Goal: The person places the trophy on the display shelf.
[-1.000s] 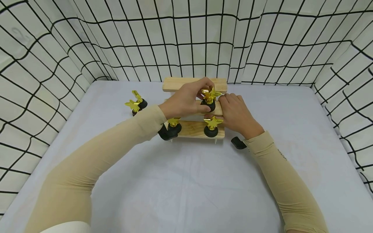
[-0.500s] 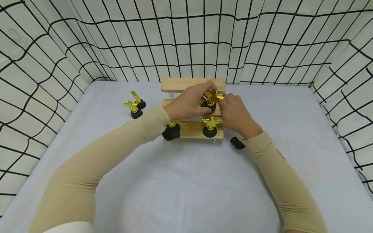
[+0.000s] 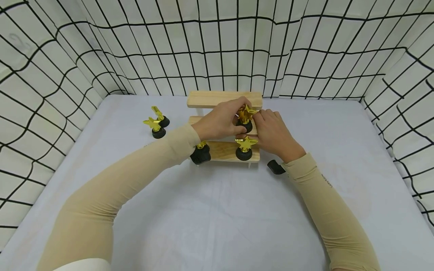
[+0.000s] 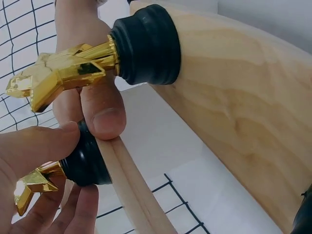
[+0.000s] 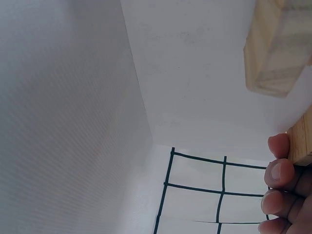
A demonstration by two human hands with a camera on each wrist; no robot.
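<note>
A three-tier wooden shelf stand has a top board [image 3: 223, 99], a middle board [image 3: 196, 119] and a bottom board [image 3: 222, 151]. On the middle board's right part, my left hand [image 3: 220, 118] holds a gold star trophy [image 3: 245, 115] by its black base [image 4: 84, 158], thumb on one side and fingers on the other. My right hand [image 3: 275, 132] grips the right end of that board, with its thumb [image 4: 105, 109] along the front edge. Another star trophy [image 3: 245, 145] stands on the bottom board's right, and a third [image 3: 202, 145] at its left, partly hidden by my left wrist and its camera.
Two more star trophies [image 3: 156, 127] stand on the white-covered table [image 3: 217, 218], left of the stand. Black grid mesh [image 3: 220, 49] over white panels encloses the back and sides. The right wrist's black camera [image 3: 275, 167] hangs near the stand.
My left hand has shifted slightly right and down with its trophy, whose star has turned a little. The right hand keeps its grip on the board. The other trophies stay put.
</note>
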